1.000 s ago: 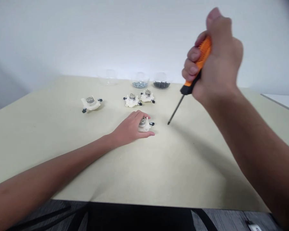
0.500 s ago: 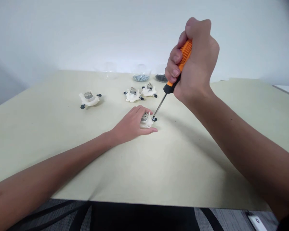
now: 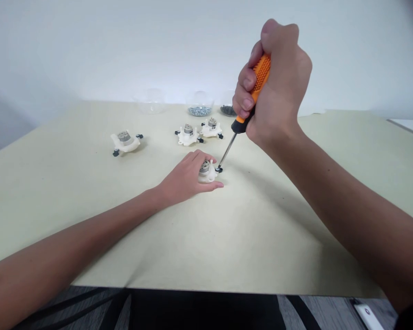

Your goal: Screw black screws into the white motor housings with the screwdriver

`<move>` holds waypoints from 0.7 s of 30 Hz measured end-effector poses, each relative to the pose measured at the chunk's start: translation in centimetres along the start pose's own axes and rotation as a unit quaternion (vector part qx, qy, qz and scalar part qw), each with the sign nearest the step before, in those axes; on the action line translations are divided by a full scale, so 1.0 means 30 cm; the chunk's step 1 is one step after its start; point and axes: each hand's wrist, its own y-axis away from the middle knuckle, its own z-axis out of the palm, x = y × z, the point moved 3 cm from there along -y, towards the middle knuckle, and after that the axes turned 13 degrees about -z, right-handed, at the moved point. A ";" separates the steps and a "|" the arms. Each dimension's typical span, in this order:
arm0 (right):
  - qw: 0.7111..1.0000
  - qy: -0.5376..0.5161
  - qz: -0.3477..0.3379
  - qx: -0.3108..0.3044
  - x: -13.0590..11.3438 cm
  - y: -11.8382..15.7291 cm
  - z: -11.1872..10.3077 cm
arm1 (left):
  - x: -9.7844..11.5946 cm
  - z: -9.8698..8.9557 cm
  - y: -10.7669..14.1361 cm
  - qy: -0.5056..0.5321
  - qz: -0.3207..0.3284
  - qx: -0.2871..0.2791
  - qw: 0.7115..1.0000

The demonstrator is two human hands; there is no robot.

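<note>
Your L grip (image 3: 181,181) is part-curled round the white motor unit (image 3: 209,175), thumb on the near side, fingers on the far side, w/ the unit's L part hidden behind your hand. Unit sits about mid-bench, grey motor up, blk fitting (image 3: 219,170) sticking out on the R past your fingers.

Your R grip (image 3: 278,87) is wrapped tight round the orange & blk handle of the screwdriver (image 3: 242,123), fist raised above the bench (image 3: 227,238). Shaft slants down & L, tip at the blk fitting; too small to tell exactly how it's seated.

Three more units of the same sort are out of your hands: left unit (image 3: 125,143) well apart to the L, then middle unit (image 3: 188,136) & right unit (image 3: 211,129) close together just beyond your L hand.

At the back, by the wall (image 3: 158,46), you've got three clear bowls in a row: L bowl (image 3: 150,106) see-through, mid bowl (image 3: 200,109) w/ small silvery pcs, R bowl (image 3: 228,110) w/ dark pcs, partly behind your screwdriver hand.
</note>
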 end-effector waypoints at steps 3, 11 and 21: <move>1.000 -0.022 -0.006 0.004 0.001 -0.001 0.001 | 0.001 -0.001 0.001 0.002 0.002 0.001 1.000; 1.000 -0.030 0.000 0.009 0.000 -0.002 0.004 | 0.004 -0.001 0.003 -0.001 0.006 0.002 1.000; 0.994 -0.088 -0.044 -0.042 0.004 0.016 0.016 | 0.002 0.002 0.001 -0.016 0.018 0.013 1.000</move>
